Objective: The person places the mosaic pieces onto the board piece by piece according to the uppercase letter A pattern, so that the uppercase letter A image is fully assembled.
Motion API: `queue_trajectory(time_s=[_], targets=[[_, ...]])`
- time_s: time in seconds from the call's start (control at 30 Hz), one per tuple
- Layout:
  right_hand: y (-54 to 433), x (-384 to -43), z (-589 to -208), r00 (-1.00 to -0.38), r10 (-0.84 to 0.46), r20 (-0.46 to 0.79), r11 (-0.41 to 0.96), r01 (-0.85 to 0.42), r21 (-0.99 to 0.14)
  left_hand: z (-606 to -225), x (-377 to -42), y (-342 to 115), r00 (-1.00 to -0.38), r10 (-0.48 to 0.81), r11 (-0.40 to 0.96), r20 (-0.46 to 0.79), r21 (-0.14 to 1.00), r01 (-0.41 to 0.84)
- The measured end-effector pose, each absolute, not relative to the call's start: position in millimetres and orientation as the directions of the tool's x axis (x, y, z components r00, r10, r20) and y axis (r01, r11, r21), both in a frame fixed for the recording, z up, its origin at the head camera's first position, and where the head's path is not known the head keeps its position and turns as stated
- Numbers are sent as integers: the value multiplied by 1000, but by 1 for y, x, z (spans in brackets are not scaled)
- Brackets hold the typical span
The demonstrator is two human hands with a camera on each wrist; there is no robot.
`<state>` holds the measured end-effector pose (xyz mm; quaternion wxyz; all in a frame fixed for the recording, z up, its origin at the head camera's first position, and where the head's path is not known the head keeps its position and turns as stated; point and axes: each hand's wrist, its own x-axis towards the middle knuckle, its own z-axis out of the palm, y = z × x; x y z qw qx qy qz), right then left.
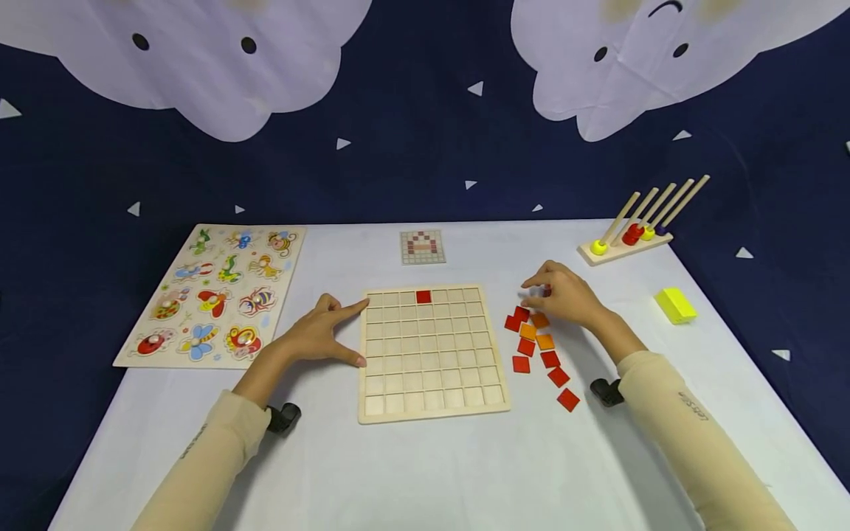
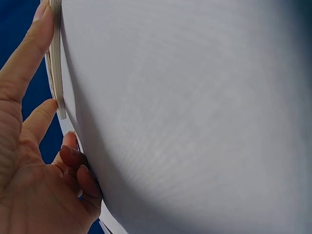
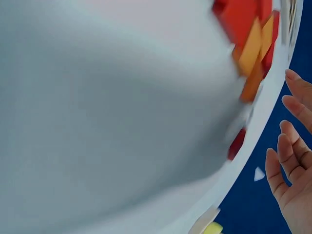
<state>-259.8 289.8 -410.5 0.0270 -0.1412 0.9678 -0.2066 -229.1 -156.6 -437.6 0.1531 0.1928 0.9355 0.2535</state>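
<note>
A wooden grid board (image 1: 434,417) lies mid-table, with one red square tile (image 1: 423,296) in its top row. My left hand (image 1: 315,332) touches the board's left edge with index finger and thumb spread apart. In the left wrist view, that hand's other fingers (image 2: 73,158) curl loosely near the tabletop. My right hand (image 1: 564,293) hovers over the far end of the loose red and orange tiles (image 1: 527,331), fingers parted. The right wrist view shows nothing between its fingers; a red tile (image 3: 236,145) lies near them on the table.
Beyond the board lies a small pattern card (image 1: 423,247). An insect picture puzzle (image 1: 212,295) occupies the left side. At the back right stands a bead rack with pegs (image 1: 627,247), and a yellow block (image 1: 676,305) sits near the right edge.
</note>
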Motion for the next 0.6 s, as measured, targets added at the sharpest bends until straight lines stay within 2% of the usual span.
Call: queue_trajectory(time_s=[0.37, 0.6], targets=[[331, -257, -416, -980, -198, 16, 915, -190, -355, -437, -229, -158, -881, 434, 798, -188, 534, 279], [339, -259, -421, -980, -197, -12, 920, -180, -347, -437, -229, -157, -881, 432, 796, -191, 540, 274]])
